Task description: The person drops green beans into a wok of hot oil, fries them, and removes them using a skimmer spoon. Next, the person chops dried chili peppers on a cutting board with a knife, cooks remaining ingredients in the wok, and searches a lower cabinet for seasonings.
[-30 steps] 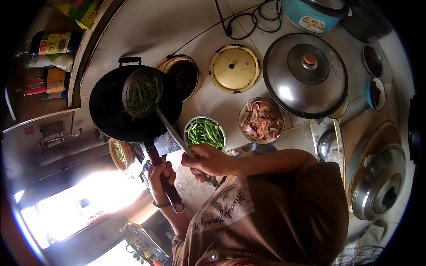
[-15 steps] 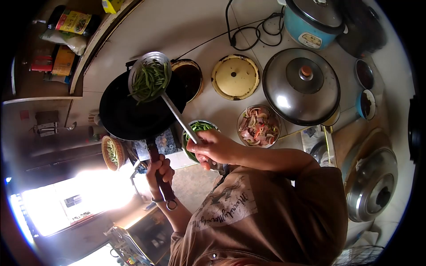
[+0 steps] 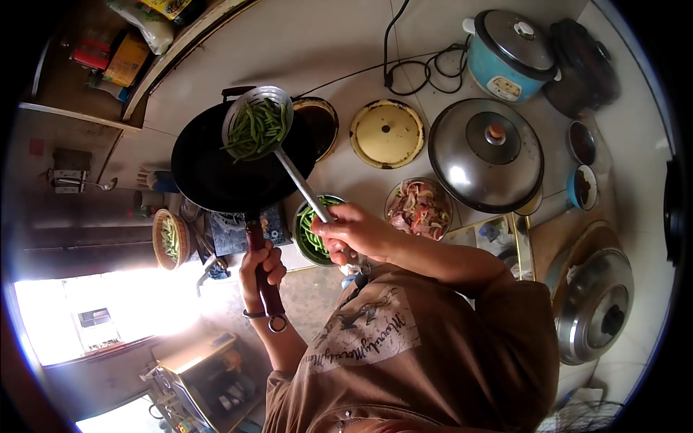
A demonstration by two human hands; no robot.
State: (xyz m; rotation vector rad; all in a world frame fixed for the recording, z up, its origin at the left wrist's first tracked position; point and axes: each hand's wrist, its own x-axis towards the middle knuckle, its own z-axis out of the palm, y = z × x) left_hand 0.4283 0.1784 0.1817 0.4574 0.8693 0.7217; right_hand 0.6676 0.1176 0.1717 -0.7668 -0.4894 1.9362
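Observation:
My left hand (image 3: 261, 268) is closed around the brown handle of a black wok (image 3: 213, 169), on the left of the view. My right hand (image 3: 352, 232) grips the long handle of a metal skimmer (image 3: 299, 180). Its bowl is over the far side of the wok and holds a heap of cooked green beans (image 3: 258, 128). One bean sticks out past the bowl's left edge. Just behind my right hand, a bowl of brighter green beans (image 3: 310, 242) is partly covered by the hand and skimmer handle. The wok's inside looks dark.
Nearby are a bowl of sliced meat (image 3: 417, 209), a yellow enamel lid (image 3: 388, 133), a dark-filled pot (image 3: 325, 130) and a large domed lid (image 3: 469, 162). A blue rice cooker (image 3: 505, 68) stands at the back, with a loose cable (image 3: 426, 79). A basket (image 3: 180, 249) sits left.
The whole view has shifted and tilted slightly. Both hands keep their grips, and the skimmer with the beans stays over the wok.

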